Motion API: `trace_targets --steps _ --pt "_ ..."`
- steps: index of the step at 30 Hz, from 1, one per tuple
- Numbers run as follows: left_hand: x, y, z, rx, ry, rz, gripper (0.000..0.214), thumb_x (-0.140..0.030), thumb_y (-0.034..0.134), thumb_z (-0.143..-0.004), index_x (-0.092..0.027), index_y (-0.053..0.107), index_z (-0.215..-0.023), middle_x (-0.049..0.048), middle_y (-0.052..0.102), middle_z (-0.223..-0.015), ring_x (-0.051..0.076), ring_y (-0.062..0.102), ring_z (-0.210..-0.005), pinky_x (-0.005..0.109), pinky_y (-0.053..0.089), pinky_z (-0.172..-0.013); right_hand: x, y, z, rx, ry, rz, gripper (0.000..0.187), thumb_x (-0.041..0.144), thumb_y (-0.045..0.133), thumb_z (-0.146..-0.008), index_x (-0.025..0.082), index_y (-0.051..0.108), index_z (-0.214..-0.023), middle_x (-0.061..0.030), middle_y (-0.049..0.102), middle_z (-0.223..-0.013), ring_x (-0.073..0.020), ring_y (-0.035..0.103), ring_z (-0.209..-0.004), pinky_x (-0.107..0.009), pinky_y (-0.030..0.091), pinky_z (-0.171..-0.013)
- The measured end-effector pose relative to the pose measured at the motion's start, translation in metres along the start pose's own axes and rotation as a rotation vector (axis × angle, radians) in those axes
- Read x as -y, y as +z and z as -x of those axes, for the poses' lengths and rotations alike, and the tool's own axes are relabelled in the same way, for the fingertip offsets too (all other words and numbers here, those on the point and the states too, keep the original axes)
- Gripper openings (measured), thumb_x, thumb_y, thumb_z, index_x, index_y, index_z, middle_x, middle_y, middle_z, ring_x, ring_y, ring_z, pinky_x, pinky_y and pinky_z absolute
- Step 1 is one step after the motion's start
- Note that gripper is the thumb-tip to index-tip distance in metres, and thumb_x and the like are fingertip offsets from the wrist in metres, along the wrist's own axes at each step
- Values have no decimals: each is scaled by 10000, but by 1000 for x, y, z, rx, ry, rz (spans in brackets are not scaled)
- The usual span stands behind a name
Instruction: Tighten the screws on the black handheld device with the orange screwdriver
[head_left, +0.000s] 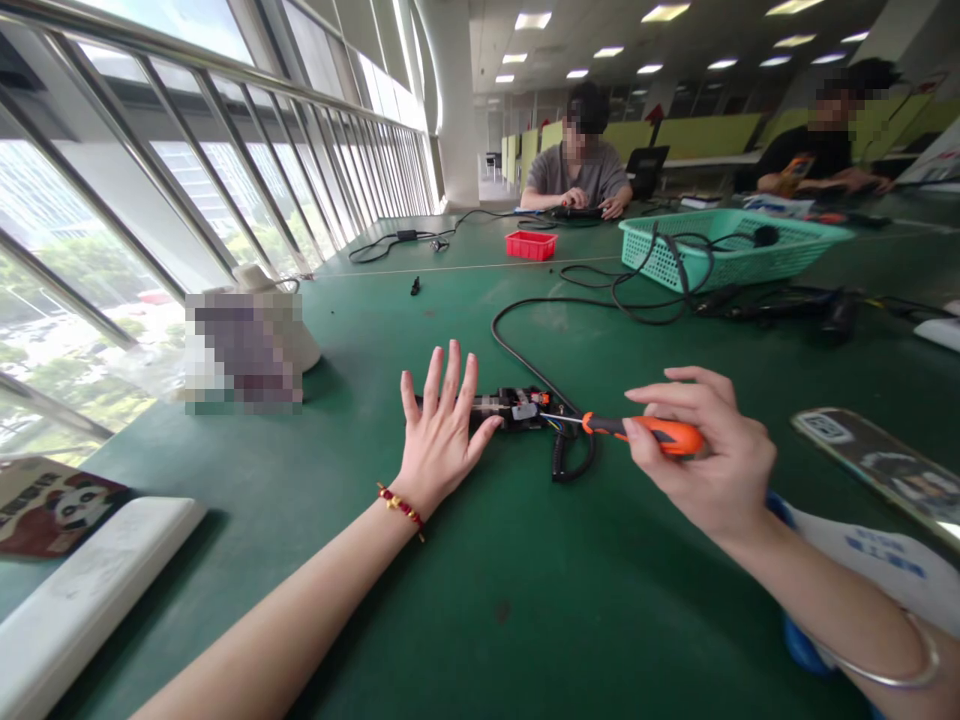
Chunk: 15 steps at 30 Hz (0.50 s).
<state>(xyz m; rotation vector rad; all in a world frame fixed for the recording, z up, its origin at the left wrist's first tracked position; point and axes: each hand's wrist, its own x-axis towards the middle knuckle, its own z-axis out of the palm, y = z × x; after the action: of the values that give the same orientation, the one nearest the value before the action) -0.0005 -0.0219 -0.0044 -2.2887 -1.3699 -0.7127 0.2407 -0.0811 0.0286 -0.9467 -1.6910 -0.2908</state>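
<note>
An opened black electrical device lies on the green table, its inner parts and coloured wires bare at the right end. My left hand rests flat over its left part, fingers spread and pointing away from me. In my right hand is a screwdriver with an orange and black handle, gripped between thumb and fingers. Its metal shaft points left, and the tip reaches the bare inner parts; whether it sits in a screw is too small to tell. A black cable runs from the device toward the back.
A turquoise basket with cables stands back right, near a small red tray. On the right lies a phone; on the left are a white block and a pale spool-like object. Two people sit across the table.
</note>
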Motion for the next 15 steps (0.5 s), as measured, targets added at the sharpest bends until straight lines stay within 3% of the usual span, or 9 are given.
trace_targets --steps 5,10,13,15 --pt "0 0 -1 15 -9 6 706 -518 313 -902 -130 112 -1457 150 149 -1509 298 87 -1400 542 -25 -1100 1 1 0 -37 58 -58 471 168 668 -670 242 540 -1118 -49 617 -924 -222 604 -821 -466 494 -824" --pt "1 1 -1 63 -8 27 682 -509 289 -911 -132 122 -1454 130 170 -1509 290 97 -1399 538 -11 -1107 2 1 -1 6 -20 -19 319 135 665 -680 254 586 -966 4 626 -763 -179 590 -688 -478 470 -861" --pt "2 2 -2 157 -17 94 643 -483 252 -925 -124 142 -1448 127 245 -1489 266 181 -1383 504 93 -1118 1 1 -1 -16 34 -45 412 146 664 -675 247 560 -1061 -48 623 -929 -228 599 -860 -449 499 -814" --pt "3 3 -3 208 -28 125 598 -461 261 -930 -128 222 -1424 129 330 -1452 254 280 -1344 479 156 -1114 1 1 -1 -24 55 -63 454 150 669 -670 239 545 -1098 -61 610 -973 -229 598 -870 -433 510 -790"
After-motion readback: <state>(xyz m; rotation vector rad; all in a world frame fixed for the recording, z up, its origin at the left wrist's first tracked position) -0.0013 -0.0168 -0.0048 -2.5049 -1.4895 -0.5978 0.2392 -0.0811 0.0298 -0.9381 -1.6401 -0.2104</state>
